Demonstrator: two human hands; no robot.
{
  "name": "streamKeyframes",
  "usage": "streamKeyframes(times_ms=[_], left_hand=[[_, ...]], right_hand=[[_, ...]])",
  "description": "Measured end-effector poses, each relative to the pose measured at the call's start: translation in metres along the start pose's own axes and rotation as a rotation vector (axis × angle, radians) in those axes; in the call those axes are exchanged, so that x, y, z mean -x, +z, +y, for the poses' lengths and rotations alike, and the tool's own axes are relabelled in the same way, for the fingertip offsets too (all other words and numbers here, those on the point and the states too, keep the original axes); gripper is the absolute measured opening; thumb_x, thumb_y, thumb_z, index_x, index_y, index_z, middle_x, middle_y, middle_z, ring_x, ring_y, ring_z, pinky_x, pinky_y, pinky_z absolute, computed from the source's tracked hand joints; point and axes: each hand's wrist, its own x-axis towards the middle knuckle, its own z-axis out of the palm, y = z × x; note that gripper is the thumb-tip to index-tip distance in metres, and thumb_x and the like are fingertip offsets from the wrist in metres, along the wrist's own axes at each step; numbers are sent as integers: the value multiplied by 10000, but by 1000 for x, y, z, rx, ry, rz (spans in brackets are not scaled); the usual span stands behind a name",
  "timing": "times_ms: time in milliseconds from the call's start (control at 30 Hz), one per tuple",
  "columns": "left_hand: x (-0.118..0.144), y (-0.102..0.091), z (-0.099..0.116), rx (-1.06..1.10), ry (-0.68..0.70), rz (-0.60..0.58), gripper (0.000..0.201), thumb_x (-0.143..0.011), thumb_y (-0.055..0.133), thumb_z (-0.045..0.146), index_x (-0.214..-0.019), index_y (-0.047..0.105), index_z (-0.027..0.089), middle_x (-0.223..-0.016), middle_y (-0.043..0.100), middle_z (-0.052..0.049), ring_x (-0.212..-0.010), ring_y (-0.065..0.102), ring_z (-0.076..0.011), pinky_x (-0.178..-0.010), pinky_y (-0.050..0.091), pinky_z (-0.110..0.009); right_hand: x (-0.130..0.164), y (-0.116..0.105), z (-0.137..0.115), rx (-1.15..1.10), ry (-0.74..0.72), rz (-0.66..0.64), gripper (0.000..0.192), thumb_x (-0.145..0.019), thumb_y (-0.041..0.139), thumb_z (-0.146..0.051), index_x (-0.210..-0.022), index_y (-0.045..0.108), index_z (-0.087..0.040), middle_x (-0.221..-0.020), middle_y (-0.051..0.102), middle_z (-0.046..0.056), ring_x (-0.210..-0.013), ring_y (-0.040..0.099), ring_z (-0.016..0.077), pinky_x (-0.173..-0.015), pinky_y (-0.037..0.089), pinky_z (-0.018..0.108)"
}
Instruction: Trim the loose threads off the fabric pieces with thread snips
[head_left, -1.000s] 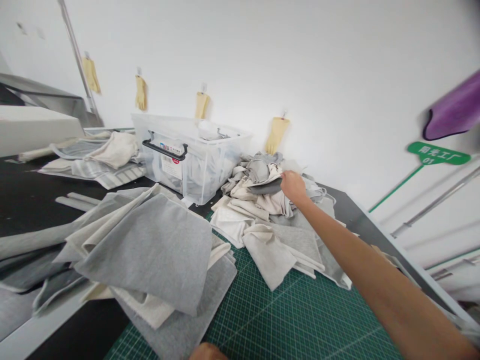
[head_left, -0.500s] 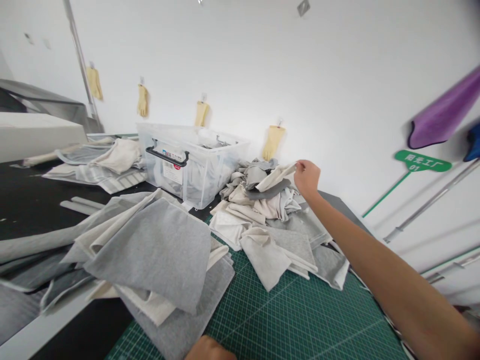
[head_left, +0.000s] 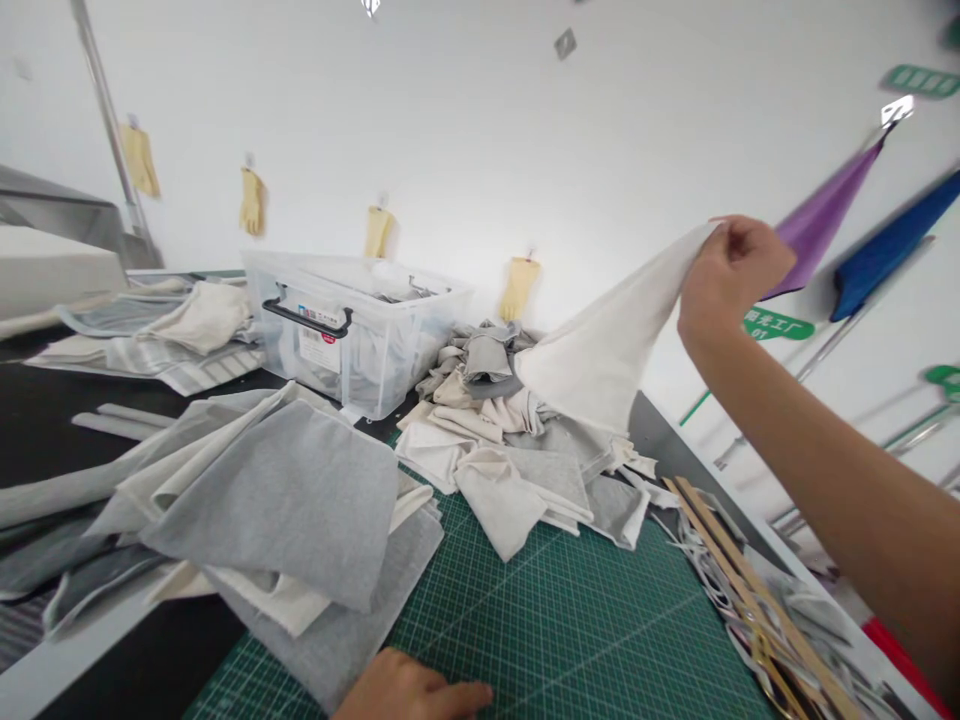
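At the right, my right hand [head_left: 735,270] pinches a corner of an off-white piece of cloth [head_left: 600,355], which stretches down and left over a heap of crumpled grey and cream cloth pieces [head_left: 487,390]. My left hand [head_left: 409,690] is at the bottom edge, partly cut off, one digit stretched out to the right over the green cutting mat [head_left: 585,620]. It holds nothing that I can see. Just above it lies a stack of grey and cream fabric pieces [head_left: 292,500], a grey one on top.
Behind the stack stands a clear plastic box [head_left: 390,350] with cloth inside. Long wooden strips [head_left: 750,590] and tangled cords lie along the right table edge. More folded cloth [head_left: 187,330] lies at the left. Yellow gloves [head_left: 519,288] hang on the white wall.
My right hand has lifted the off-white cloth from the heap, up and to the right, and it now hangs extended. More of my left hand shows. The view has shifted to the right.
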Motion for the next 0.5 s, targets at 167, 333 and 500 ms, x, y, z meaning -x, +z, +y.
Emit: streamKeyframes(times_ms=[167,333,500], left_hand=[[-1,0,1,27,-4,24,336,-879,593,348,-1200,659,273,-624,735,44,-444,657,-138,-385,298,-246],[-2,-42,24,63,-172,-28,613,-753,557,103,-1314,623,340,-974,799,40,-799,757,-165,-729,544,-224],[-6,-61,41,33,-289,24,549,-790,651,204,-1310,651,381,-923,788,37,-757,735,-159,-723,574,-246]], right_hand=[[-89,-44,-33,-182,-212,98,224,-934,535,-185,-879,753,-176,-840,758,-37,-871,710,122,-780,479,299],[-92,-84,-75,-203,-134,-140,206,-878,603,-96,-797,771,-183,-800,769,-31,-868,730,162,-723,492,322],[-44,-99,-83,-207,112,-282,168,-838,611,-25,-730,733,-66,-568,625,-21,-594,636,115,-651,529,341]])
